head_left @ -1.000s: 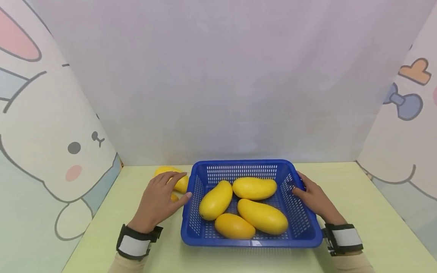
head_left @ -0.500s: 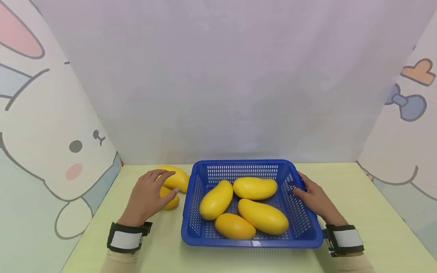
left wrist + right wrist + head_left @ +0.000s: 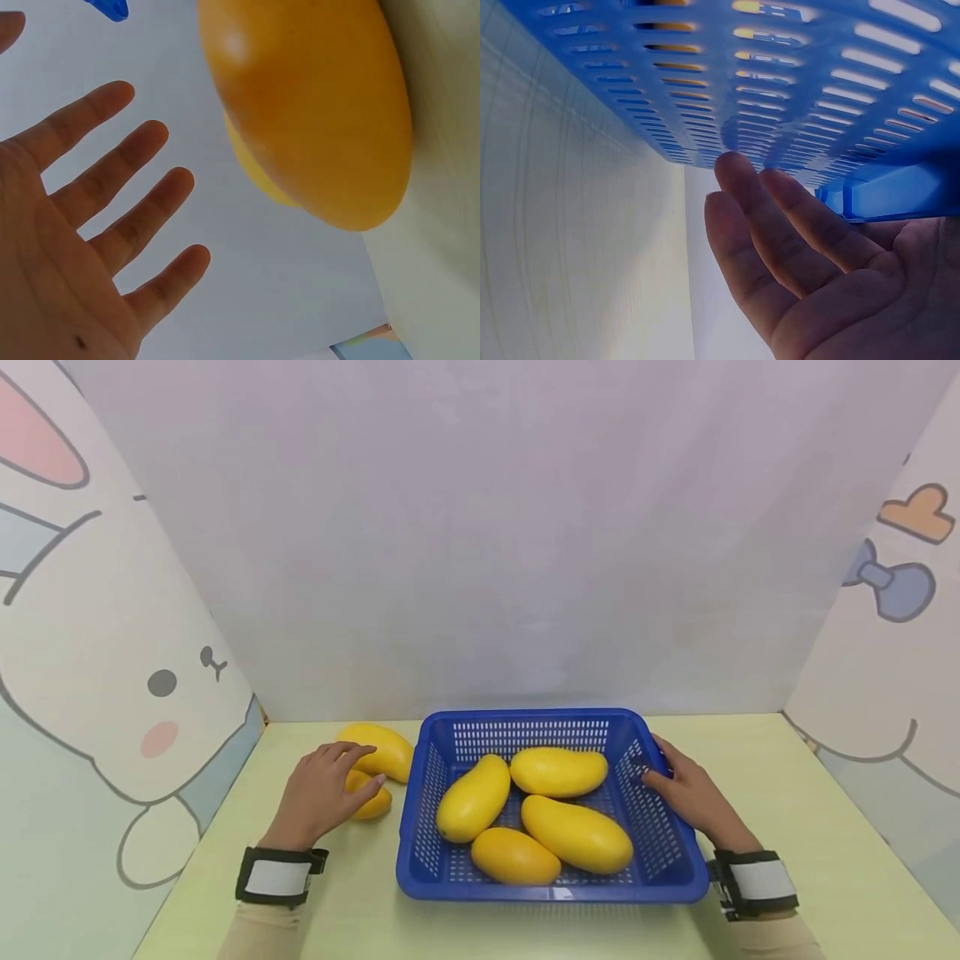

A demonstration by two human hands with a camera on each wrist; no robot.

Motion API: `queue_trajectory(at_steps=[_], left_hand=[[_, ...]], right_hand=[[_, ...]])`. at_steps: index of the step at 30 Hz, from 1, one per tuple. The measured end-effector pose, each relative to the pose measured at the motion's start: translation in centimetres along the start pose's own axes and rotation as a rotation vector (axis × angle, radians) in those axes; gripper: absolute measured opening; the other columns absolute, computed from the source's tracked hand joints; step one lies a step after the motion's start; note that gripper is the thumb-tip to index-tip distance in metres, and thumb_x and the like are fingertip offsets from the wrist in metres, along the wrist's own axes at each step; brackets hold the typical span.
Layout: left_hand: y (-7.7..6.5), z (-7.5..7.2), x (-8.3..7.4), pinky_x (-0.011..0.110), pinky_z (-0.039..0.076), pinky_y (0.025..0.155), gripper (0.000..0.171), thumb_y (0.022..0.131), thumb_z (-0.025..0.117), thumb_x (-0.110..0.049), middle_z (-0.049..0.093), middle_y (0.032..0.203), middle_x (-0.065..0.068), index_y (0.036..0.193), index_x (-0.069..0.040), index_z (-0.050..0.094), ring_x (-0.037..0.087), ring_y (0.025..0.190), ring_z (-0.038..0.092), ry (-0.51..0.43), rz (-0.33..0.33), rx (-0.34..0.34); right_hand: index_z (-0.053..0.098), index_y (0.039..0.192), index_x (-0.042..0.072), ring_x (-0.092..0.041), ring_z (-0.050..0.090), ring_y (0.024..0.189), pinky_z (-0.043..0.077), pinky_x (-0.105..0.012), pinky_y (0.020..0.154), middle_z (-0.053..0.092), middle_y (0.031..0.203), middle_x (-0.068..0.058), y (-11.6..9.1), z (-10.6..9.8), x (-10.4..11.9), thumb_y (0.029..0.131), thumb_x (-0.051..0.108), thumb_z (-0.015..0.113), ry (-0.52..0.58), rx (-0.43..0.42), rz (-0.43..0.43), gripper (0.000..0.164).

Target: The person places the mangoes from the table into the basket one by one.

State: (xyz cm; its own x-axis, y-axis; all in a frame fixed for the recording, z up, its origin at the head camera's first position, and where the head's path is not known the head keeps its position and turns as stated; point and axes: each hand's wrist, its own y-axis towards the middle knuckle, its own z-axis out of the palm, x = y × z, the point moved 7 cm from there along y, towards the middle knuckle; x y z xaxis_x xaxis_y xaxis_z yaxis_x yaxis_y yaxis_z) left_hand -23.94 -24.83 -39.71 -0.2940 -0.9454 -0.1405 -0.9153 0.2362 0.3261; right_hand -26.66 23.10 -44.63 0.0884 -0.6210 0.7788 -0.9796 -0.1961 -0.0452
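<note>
Several yellow mangoes lie in a blue plastic basket [image 3: 553,893], among them a deeper orange-yellow one [image 3: 516,857] at the front. My right hand [image 3: 693,797] grips the basket's right rim, thumb inside, fingers outside below the rim in the right wrist view. To the left of the basket, two more mangoes rest on the table: a large yellow mango [image 3: 390,752] behind and a smaller orange-yellow mango [image 3: 322,112] in front. Beside and partly over these is my left hand [image 3: 318,793], fingers spread and holding nothing. In the left wrist view a gap shows between its fingers and the smaller mango.
The pale yellow-green table [image 3: 352,902] ends at a plain whitish back wall [image 3: 480,568]. Side panels with cartoon drawings stand at left [image 3: 112,693] and right [image 3: 885,677]. Both wrists wear black straps with a white patch.
My left hand has moved left, away from the basket's left rim, uncovering more of the two mangoes there. My right hand and the basket have stayed in place.
</note>
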Motion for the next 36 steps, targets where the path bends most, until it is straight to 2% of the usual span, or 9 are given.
queue_trajectory(at_steps=[8,18,28,36], left_hand=[[-0.1,1.8,1.1,0.053,0.038,0.093,0.057,0.086,0.048,-0.062,0.058,0.118,0.009,0.118,-0.017,0.061,0.032,0.111,0.05,0.003,-0.024,0.047],[-0.3,3.1,1.6,0.054,0.039,0.091,0.047,0.085,0.055,-0.055,0.06,0.114,0.01,0.111,-0.017,0.065,0.032,0.108,0.051,-0.009,-0.035,0.088],[-0.3,3.8,1.8,0.054,0.039,0.09,0.045,0.086,0.055,-0.055,0.061,0.111,0.008,0.109,-0.018,0.066,0.031,0.103,0.053,0.002,-0.032,0.117],[-0.6,3.6,1.6,0.051,0.043,0.084,0.047,0.086,0.053,-0.056,0.061,0.109,0.008,0.107,-0.017,0.066,0.03,0.097,0.055,0.014,-0.006,0.123]], right_hand=[[0.012,0.149,0.013,-0.026,0.058,0.082,0.053,-0.039,0.066,0.044,0.129,-0.029,0.0,-0.1,0.0,0.094,0.024,0.048,0.001,0.003,0.005,0.067],[0.012,0.149,0.013,-0.025,0.058,0.082,0.053,-0.04,0.067,0.045,0.128,-0.028,0.0,0.0,0.0,0.094,0.024,0.048,-0.005,0.002,0.002,0.067],[0.012,0.149,0.012,-0.026,0.057,0.082,0.053,-0.04,0.067,0.044,0.128,-0.029,-0.1,-0.2,0.2,0.094,0.023,0.048,-0.009,-0.001,-0.002,0.066],[0.012,0.149,0.011,-0.026,0.057,0.082,0.053,-0.04,0.067,0.045,0.128,-0.029,-0.1,-0.1,0.3,0.094,0.024,0.048,-0.01,0.001,0.0,0.067]])
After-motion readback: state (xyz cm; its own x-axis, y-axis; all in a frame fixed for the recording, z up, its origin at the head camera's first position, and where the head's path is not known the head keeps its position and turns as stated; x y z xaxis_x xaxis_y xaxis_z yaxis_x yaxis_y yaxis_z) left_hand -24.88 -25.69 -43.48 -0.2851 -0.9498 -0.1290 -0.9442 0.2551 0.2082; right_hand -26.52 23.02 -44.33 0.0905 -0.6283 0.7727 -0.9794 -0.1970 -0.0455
